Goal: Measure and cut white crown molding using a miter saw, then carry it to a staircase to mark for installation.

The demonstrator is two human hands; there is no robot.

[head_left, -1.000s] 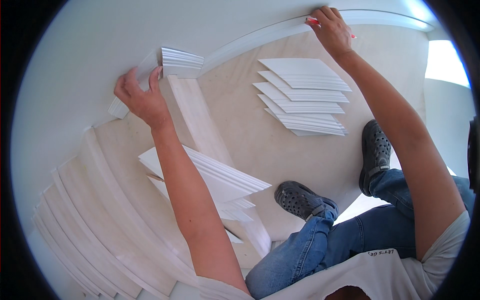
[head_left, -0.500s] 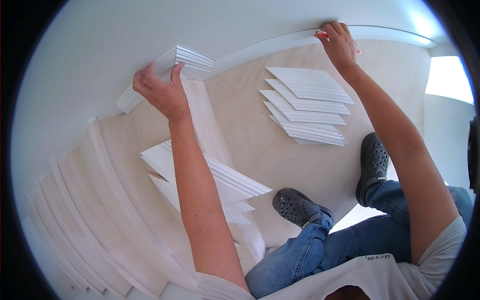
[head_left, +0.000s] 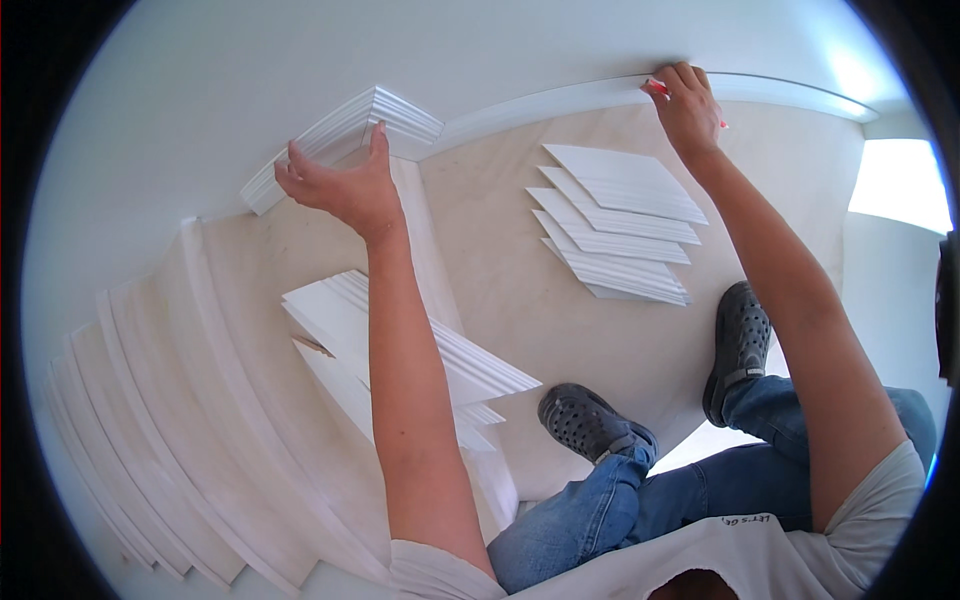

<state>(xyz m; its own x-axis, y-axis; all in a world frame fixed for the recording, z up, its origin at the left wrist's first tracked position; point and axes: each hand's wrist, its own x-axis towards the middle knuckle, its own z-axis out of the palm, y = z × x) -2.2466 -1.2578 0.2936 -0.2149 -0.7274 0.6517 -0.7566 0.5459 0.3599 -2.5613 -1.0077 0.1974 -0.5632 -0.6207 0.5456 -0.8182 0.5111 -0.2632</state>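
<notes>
Along the wall, two short lengths of white grooved skirting moulding (head_left: 405, 118) meet at a corner above a stair step. My left hand (head_left: 345, 190) is beside them with thumb and fingers spread, the thumb tip against the moulding and the fingertips at the face of the left length. Farther right, my right hand (head_left: 688, 110) rests at the top edge of the long white skirting board (head_left: 570, 98) against the wall. Its fingers are closed round a slim red pencil-like stick (head_left: 656, 87); most of the stick is hidden by the hand.
A fanned stack of white moulding pieces (head_left: 620, 185) lies on the pale landing (head_left: 480, 250). More cut pieces (head_left: 470, 365) lie under my left forearm, across the step edge. Pale stairs (head_left: 150, 400) descend at the left. My dark clogs (head_left: 590, 420) stand on the landing.
The view has shifted slightly. My left fingers have spread and slid off the top of the left moulding length toward its face. My right hand keeps its place on the skirting with the red stick.
</notes>
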